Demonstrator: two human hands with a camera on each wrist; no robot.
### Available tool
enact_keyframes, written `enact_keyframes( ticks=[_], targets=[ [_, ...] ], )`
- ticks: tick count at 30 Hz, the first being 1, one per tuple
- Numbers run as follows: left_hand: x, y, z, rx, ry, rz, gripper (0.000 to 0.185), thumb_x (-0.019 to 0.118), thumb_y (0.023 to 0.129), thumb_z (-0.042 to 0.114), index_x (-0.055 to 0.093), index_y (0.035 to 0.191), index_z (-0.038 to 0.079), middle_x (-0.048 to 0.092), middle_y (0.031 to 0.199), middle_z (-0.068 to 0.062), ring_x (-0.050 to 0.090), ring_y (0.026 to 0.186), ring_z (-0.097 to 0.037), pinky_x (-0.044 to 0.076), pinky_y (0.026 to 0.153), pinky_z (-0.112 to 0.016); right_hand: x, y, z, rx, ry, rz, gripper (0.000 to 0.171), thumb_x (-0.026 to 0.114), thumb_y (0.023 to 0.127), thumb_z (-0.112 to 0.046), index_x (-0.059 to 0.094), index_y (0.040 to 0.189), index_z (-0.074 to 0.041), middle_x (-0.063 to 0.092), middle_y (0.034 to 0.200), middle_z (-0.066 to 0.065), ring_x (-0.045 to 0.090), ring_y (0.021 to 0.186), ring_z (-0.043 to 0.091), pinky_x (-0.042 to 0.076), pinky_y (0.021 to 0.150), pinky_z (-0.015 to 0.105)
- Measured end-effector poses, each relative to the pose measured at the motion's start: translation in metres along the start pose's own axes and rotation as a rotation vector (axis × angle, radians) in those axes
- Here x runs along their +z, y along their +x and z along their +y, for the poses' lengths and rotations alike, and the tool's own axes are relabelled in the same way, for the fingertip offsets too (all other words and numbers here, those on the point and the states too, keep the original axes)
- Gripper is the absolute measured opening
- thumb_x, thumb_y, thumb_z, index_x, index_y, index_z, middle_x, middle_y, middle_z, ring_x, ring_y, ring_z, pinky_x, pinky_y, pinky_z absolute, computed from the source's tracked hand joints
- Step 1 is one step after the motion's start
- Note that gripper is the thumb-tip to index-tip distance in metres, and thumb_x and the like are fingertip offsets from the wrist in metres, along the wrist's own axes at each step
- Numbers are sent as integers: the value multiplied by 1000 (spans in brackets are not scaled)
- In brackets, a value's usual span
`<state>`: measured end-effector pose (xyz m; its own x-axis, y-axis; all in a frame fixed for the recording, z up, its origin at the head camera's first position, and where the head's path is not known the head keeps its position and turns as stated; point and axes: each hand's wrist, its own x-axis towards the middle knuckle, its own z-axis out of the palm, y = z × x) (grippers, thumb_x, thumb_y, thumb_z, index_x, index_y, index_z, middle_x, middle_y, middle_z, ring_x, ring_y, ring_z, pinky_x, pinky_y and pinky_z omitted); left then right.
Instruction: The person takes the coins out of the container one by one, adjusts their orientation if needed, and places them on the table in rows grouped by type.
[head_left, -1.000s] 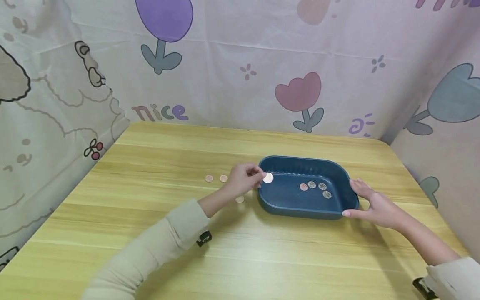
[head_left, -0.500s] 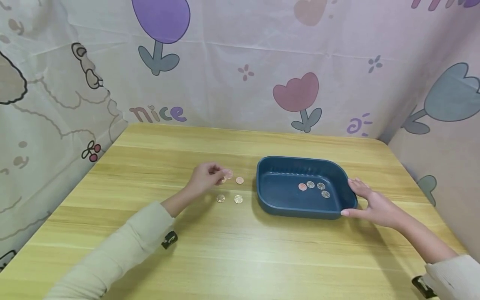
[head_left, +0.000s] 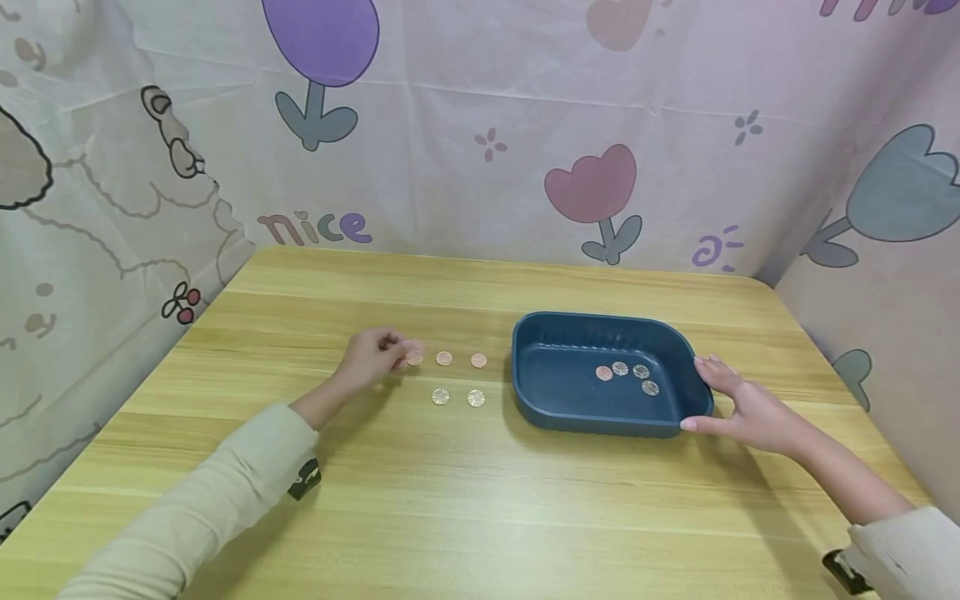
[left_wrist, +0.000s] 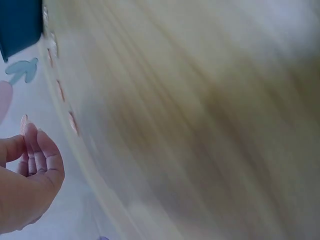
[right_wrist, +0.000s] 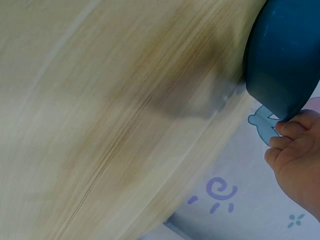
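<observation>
In the head view my left hand pinches a coin between thumb and fingertips, just above the table. Beneath its fingertips lies a copper-coloured coin, with two similar ones, a middle coin and a right-hand coin, in a row. Two golden coins, one left and one right, lie nearer the front. A dark blue plastic tub stands to the right, several coins flat on its floor. My right hand holds the tub's right end, thumb at the front corner.
The light wooden table ends at the back against a printed cloth. More cloth hangs along the left and right sides. A dark strap-like piece shows under the left sleeve.
My left hand has moved left from over the tub's left rim to above the leftmost coin, keeping a coin in its fingertips. The right hand and tub stay in place.
</observation>
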<state>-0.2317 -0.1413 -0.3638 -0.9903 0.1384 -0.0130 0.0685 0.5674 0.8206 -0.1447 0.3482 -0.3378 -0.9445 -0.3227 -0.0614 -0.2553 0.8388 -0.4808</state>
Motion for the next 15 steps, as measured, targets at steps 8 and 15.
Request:
enact_keyframes(
  ticks=[8,15],
  targets=[
    [-15,9,-19,-96,63,-48,18,52,94,10,58,93,-7,61,71,-8,56,60,-10,48,55,-18,0,-1,0,0,-1,3,96,73,77,-34,18,143,10,15,146,36,7,137,51,17,100,69],
    [-24,11,-23,-73,185,-92,20,51,94,7,58,82,-8,63,71,-12,55,58,-8,46,53,-15,0,0,0,2,3,3,96,73,78,-34,17,143,9,14,147,36,7,137,51,17,100,69]
  ],
)
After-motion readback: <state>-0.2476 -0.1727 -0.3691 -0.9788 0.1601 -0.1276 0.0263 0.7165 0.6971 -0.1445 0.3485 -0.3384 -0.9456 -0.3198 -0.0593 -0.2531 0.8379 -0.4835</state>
